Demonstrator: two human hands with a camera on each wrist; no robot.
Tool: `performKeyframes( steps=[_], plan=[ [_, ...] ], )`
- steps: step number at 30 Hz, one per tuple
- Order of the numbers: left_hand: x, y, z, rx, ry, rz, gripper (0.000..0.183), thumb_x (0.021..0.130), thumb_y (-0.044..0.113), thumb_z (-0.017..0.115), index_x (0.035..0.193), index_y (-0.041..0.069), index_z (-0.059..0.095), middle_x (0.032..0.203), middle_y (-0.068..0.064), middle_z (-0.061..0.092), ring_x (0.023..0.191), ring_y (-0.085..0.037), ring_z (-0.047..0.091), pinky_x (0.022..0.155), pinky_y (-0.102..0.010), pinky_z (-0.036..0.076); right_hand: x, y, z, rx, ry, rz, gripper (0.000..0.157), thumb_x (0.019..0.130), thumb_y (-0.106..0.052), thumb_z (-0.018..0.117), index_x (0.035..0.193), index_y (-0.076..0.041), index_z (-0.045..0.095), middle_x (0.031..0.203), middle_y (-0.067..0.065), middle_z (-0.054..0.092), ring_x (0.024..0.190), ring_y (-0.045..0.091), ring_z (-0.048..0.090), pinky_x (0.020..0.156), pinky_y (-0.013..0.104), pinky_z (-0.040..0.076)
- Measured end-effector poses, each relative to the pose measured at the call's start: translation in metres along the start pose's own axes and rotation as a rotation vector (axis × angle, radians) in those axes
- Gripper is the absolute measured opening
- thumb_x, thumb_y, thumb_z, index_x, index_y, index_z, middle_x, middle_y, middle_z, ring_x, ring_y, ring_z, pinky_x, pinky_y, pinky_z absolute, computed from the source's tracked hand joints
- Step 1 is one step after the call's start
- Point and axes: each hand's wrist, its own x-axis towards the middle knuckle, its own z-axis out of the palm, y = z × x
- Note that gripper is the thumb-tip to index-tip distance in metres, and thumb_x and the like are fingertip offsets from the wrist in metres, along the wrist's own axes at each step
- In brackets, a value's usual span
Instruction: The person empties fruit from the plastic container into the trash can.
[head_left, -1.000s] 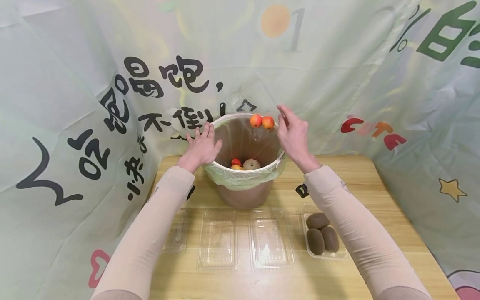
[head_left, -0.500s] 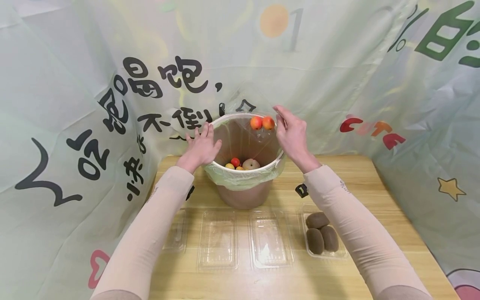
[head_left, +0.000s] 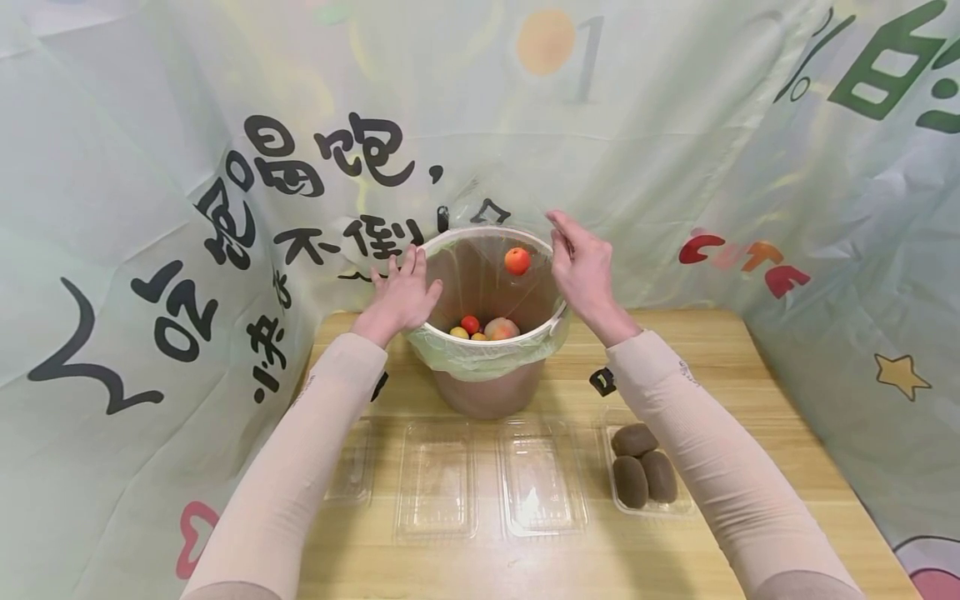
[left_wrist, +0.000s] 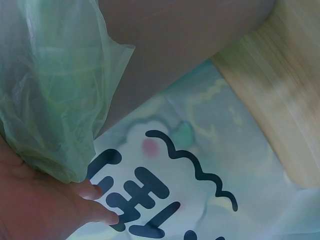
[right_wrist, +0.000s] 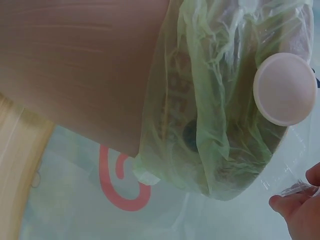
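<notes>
My left hand rests on the left rim of a brown bin, fingers spread straight. A pale green bag liner folds over the bin's rim and lies against this hand in the left wrist view. My right hand pinches the edge of a thin clear plastic container, tilted over the bin's mouth and hard to make out. One small red-orange fruit is at the container's lower end; I cannot tell whether it still touches the plastic. Several round fruits, red, yellow and peach-toned, lie in the bin.
Clear plastic boxes stand in a row on the wooden table before the bin. The rightmost box holds brown kiwis. A printed cloth hangs close behind and at both sides.
Of two red-orange fruits at the container, one has dropped into the bin and the other has slid lower. A yellow fruit also came into sight in the bin. Both hands stay nearly still.
</notes>
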Motion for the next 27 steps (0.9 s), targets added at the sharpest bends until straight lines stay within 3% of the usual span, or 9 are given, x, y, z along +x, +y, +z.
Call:
performKeyframes(
  steps=[3, 7, 10, 13, 16, 27],
  plan=[
    [-0.0001, 0.0005, -0.0002, 0.003, -0.002, 0.002, 0.078, 0.111, 0.049, 0.025, 0.169, 0.003, 0.003, 0.178, -0.017, 0.001, 0.161, -0.054, 0.005, 0.124, -0.077, -0.001, -0.0001, 0.0014, 0.0000, 0.010, 0.003, 0.010, 0.030, 0.101, 0.003, 0.060, 0.128, 0.003, 0.073, 0.118, 0.023, 0.077, 0.074, 0.027, 0.062, 0.069, 0.008, 0.038],
    [-0.0001, 0.0005, -0.0004, 0.000, 0.000, 0.000, 0.078, 0.111, 0.049, 0.026, 0.169, 0.003, 0.004, 0.179, -0.017, 0.001, 0.161, -0.053, 0.005, 0.124, -0.077, 0.000, -0.0003, 0.0013, -0.0005, 0.008, 0.008, -0.003, 0.030, 0.102, 0.003, 0.059, 0.129, 0.003, 0.073, 0.117, 0.023, 0.077, 0.070, 0.027, 0.060, 0.067, 0.008, 0.037],
    [0.0001, 0.0003, -0.0007, -0.002, 0.001, -0.001, 0.077, 0.111, 0.049, 0.026, 0.169, 0.002, 0.005, 0.179, -0.017, 0.002, 0.161, -0.053, 0.005, 0.124, -0.078, 0.000, -0.0006, 0.0012, -0.0001, -0.001, 0.015, -0.024, 0.030, 0.102, 0.004, 0.059, 0.128, 0.002, 0.073, 0.118, 0.023, 0.077, 0.073, 0.029, 0.066, 0.069, 0.016, 0.047],
    [0.0001, 0.0003, -0.0006, -0.005, -0.001, -0.001, 0.077, 0.111, 0.049, 0.026, 0.169, 0.002, 0.005, 0.178, -0.017, 0.002, 0.161, -0.054, 0.005, 0.124, -0.078, 0.000, -0.0014, 0.0016, 0.0005, -0.021, 0.022, -0.056, 0.030, 0.101, 0.005, 0.059, 0.128, 0.002, 0.073, 0.122, 0.022, 0.076, 0.089, 0.033, 0.077, 0.079, 0.033, 0.062],
    [0.0002, 0.0002, -0.0003, -0.006, -0.003, -0.002, 0.077, 0.111, 0.049, 0.026, 0.169, 0.002, 0.005, 0.178, -0.017, 0.002, 0.161, -0.054, 0.003, 0.124, -0.078, 0.000, -0.0022, 0.0020, 0.0012, -0.025, 0.030, -0.081, 0.029, 0.102, 0.003, 0.060, 0.127, 0.002, 0.073, 0.125, 0.022, 0.075, 0.103, 0.037, 0.077, 0.090, 0.049, 0.063],
    [-0.0005, 0.0003, -0.0001, 0.003, 0.005, 0.004, 0.077, 0.111, 0.048, 0.025, 0.169, 0.002, 0.004, 0.178, -0.017, 0.002, 0.161, -0.054, 0.005, 0.124, -0.078, 0.000, -0.0026, 0.0032, 0.0019, -0.015, 0.055, -0.131, 0.028, 0.102, 0.004, 0.058, 0.126, 0.005, 0.073, 0.125, 0.024, 0.074, 0.105, 0.040, 0.077, 0.092, 0.050, 0.062]
  ],
)
